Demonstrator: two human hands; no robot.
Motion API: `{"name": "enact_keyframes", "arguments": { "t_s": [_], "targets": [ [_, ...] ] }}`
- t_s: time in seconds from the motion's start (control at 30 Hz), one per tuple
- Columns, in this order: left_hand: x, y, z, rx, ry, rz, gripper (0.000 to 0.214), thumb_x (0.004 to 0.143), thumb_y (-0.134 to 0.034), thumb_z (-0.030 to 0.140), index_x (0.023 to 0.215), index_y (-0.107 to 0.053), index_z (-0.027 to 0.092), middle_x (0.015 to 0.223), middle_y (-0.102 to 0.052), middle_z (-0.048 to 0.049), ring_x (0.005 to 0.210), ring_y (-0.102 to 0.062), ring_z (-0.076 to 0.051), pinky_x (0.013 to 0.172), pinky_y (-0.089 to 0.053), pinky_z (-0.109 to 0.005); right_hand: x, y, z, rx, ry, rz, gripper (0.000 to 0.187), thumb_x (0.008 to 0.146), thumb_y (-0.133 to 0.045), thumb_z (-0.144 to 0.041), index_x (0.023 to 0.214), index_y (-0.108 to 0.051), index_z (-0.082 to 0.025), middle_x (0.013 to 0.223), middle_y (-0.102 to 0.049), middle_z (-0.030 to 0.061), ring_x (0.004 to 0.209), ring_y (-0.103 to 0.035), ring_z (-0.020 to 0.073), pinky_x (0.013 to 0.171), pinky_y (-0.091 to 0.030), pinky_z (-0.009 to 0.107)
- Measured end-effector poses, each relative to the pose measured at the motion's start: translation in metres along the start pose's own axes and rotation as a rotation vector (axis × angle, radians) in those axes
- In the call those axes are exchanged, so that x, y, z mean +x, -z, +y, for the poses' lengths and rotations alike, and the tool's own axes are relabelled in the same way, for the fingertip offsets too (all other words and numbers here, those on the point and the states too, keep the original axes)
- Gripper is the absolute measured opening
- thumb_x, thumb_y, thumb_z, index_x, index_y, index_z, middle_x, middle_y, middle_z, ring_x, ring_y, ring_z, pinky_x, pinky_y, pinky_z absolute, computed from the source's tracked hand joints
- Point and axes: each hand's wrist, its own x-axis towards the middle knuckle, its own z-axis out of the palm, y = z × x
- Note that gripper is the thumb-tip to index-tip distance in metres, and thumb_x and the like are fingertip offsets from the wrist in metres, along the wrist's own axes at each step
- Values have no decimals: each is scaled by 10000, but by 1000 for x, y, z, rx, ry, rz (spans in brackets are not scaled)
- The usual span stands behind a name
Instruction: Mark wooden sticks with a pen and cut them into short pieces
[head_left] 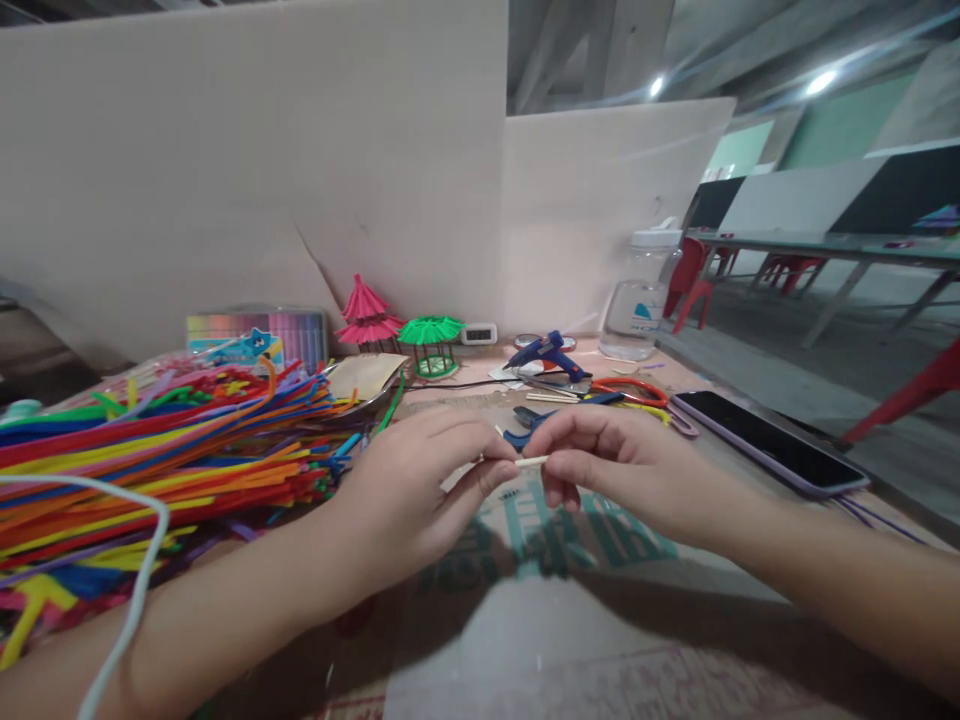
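left hand (pixel 409 490) + right hand (pixel 622 465): 2 hands | stick (pixel 531 462): 1 | glue gun (pixel 547 352): 1, 12 o'clock | phone (pixel 769 440): 1, 2 o'clock | pink paper hut (pixel 367 315) + green paper hut (pixel 431 340): 2 huts, 11 o'clock

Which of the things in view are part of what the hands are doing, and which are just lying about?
In use: left hand, right hand, small pale stick pinched between them.
Lying about: pipe cleaners, glue gun, phone, marker case, bottle.

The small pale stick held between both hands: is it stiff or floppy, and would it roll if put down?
Probably stiff: the stick runs straight between left hand and right hand. Likely very light: thin, pinched by fingertips only. Round or flat, I cannot tell.
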Motion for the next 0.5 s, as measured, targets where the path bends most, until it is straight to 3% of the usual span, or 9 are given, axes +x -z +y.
{"name": "enact_keyframes", "arguments": {
  "t_s": [0.3, 0.5],
  "targets": [
    [3, 3, 8, -239, 119, -139, 163, 936, -535, 179, 811, -639, 175, 745, -637, 22, 688, -565, -98, 649, -420, -207, 1, 1, 5, 57, -2, -38, 57, 877, -628, -205, 836, -636, -166, 683, -661, -20, 618, -591, 96, 626, -491, 242],
    [3, -6, 3, -482, 191, -179, 192, 911, -535, 168, 729, -594, 165, 699, -601, 27, 676, -552, -95, 656, -436, -196, 1, -1, 14, 170, -21, -105, 71, 872, -669, -208, 822, -650, -161, 671, -655, -31, 606, -593, 81, 617, -483, 220]
  ]
}}
